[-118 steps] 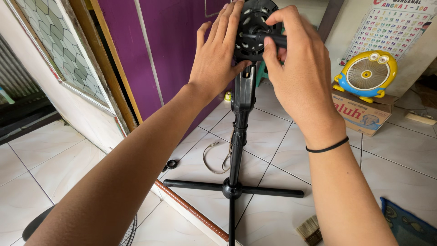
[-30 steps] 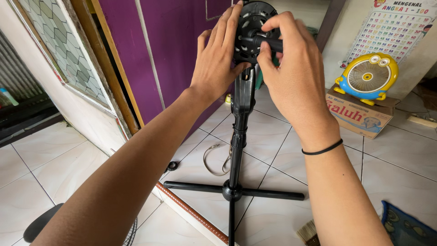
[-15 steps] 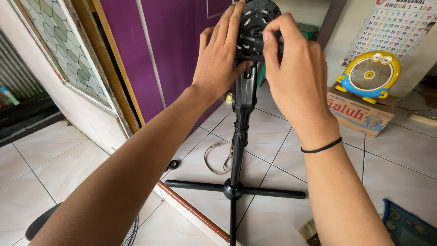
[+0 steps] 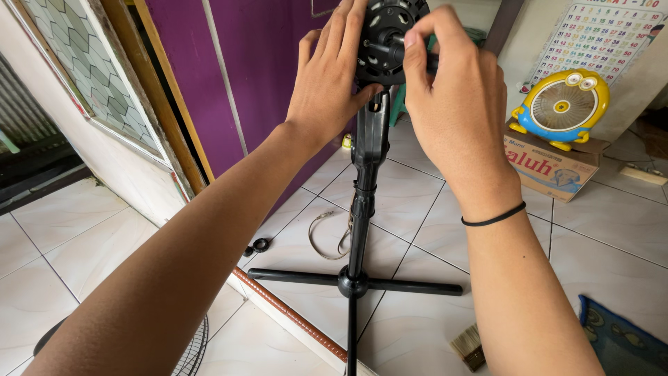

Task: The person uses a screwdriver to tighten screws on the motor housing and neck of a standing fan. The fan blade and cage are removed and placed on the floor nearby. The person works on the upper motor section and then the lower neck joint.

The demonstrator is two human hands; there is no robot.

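A black stand fan with its blades and guard off stands on the tiled floor; its round motor head (image 4: 387,35) sits on a black pole (image 4: 362,202) above a cross-shaped base (image 4: 355,282). My left hand (image 4: 330,83) is wrapped around the left side of the motor head, thumb under it. My right hand (image 4: 456,104) pinches the short motor shaft (image 4: 390,47) at the front between thumb and forefinger. A black band circles my right wrist.
A purple door (image 4: 264,83) is behind the fan. A small yellow toy fan (image 4: 560,108) sits on a cardboard box (image 4: 550,167) at the right. A paintbrush (image 4: 467,346), a wire fan guard (image 4: 191,351), a loose cable (image 4: 327,237) and a blue mat (image 4: 619,341) lie on the floor.
My right hand's fingers have shifted on the front of the motor head, from spread over it to pinching the shaft. The left hand and the stand stay in place.
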